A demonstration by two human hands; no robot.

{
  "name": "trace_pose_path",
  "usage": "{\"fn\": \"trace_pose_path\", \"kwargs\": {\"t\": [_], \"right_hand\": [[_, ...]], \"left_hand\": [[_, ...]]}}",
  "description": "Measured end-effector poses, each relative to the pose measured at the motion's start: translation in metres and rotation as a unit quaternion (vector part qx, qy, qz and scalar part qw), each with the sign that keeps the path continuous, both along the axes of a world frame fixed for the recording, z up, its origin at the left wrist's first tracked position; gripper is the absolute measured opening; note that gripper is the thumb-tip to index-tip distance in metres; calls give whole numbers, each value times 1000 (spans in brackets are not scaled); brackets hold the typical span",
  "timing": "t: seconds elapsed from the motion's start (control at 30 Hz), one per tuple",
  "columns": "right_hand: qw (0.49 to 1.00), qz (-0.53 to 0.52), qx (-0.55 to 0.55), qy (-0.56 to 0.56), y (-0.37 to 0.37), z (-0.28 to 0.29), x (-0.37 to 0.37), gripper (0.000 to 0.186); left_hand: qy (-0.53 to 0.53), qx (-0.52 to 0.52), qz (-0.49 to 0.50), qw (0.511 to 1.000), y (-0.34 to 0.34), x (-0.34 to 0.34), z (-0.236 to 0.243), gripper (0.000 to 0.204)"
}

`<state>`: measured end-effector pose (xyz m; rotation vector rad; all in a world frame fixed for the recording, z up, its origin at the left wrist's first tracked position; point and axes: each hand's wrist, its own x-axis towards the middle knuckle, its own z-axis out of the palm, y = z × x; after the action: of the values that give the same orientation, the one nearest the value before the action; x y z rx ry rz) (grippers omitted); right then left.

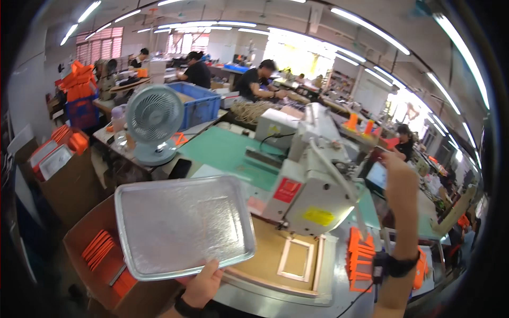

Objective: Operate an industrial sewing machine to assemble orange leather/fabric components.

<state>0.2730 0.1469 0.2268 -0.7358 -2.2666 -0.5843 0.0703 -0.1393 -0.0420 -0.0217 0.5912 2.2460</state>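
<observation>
My left hand (pixel 204 284) grips the near edge of a silver, rectangular tray-shaped piece (pixel 175 228) with rounded corners and a raised rim. The piece is tilted above an open cardboard box, and a faint rectangle shows on its shiny face. My right hand (pixel 395 164) is raised at the upper edge of a dark-framed screen (pixel 377 174) beside a white sewing machine (pixel 313 196); its fingers are too small and foreshortened to read. Under the machine head lies a tan board (pixel 268 252) with a pale rectangular frame (pixel 296 259) on it.
Orange pieces (pixel 98 249) fill part of the cardboard box (pixel 79 233) at left. More orange pieces (pixel 360 257) lie right of the board. A fan (pixel 155 119), a phone (pixel 180 168) and a blue crate (pixel 199 106) stand or lie farther back. Several people sit at benches beyond.
</observation>
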Motion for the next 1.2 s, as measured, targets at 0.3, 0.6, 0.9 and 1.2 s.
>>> {"fn": "trace_pose_path", "kwargs": {"t": [0.3,0.6,0.9,1.2], "right_hand": [[676,207,-657,262,-155,-136,-1,16],[783,130,-592,141,-188,-201,-62,19],[827,118,-535,124,-187,-205,-58,16],[817,116,-543,153,-186,-211,-60,17]], "left_hand": [[33,4,-37,999,-9,-7,4,46],[16,-19,-42,999,-16,-3,-8,36],[160,-129,-82,975,-23,2,-12,29],[195,-120,-66,971,-21,2,-8,13]]}}
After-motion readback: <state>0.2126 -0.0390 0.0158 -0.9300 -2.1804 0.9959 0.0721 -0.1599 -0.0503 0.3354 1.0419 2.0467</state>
